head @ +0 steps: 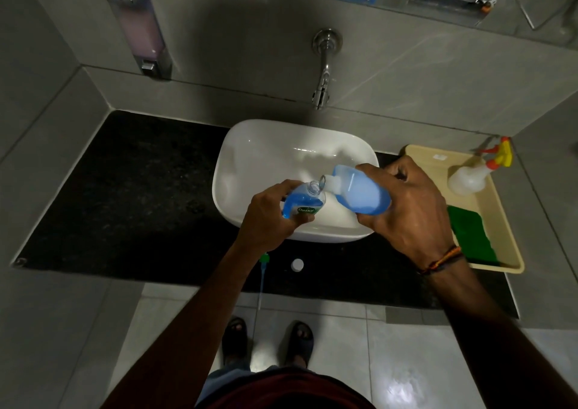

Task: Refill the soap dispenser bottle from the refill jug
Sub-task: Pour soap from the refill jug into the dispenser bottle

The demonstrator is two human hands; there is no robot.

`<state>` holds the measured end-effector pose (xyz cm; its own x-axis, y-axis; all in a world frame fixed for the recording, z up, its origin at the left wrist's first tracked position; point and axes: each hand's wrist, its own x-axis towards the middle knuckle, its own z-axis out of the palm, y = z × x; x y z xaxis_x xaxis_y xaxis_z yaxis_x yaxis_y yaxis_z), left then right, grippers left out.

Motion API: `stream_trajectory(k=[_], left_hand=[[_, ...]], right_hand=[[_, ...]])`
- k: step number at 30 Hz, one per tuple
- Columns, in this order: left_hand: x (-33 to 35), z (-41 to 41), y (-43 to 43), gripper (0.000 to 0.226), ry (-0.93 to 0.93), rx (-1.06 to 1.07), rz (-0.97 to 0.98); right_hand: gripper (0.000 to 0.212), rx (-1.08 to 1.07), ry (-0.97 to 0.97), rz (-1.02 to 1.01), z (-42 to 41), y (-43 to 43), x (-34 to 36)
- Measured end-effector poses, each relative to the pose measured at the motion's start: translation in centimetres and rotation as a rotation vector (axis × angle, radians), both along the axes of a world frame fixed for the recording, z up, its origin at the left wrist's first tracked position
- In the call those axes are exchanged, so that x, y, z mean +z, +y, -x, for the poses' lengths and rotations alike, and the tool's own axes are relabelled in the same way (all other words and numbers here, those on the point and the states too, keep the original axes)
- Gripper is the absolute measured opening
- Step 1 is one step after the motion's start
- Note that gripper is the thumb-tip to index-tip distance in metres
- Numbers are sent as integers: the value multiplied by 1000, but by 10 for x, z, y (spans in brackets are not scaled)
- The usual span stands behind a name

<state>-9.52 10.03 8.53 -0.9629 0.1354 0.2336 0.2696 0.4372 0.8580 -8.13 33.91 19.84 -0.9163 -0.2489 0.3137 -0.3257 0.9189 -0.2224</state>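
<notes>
Your soap dispenser bottle (302, 202) sits at the centre of the frame over the near part of the white basin (250, 145), its open neck tipped toward the refill jug (359, 191), whose white spout meets the neck's rim. Your left hand (272, 217) is wrapped round the bottle; your right hand (406, 202) clasps the jug from the right, tilted to pour. The risk is the narrow neck: tip the jug further or let the spout drift and soap would likely run down the bottle, slicking your grip. The pump head (263, 266) and white cap (297, 265) lie on the black counter (140, 189) below; the tray (488, 221) stands right.
</notes>
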Motion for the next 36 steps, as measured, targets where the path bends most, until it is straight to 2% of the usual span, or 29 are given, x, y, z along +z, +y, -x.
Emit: stream_trajectory(k=[8,19,36], left_hand=[[-2,-1,1,60,-45,16,-5],[-2,-4,-1,65,-94,32,-18],[4,-9,-9,57,-61,50,-15]], right_hand=[[80,2,-10,-88,1,-4,7],[79,9,-40,-101,0,-10,11],[81,29,-37,-130,0,-19,16]])
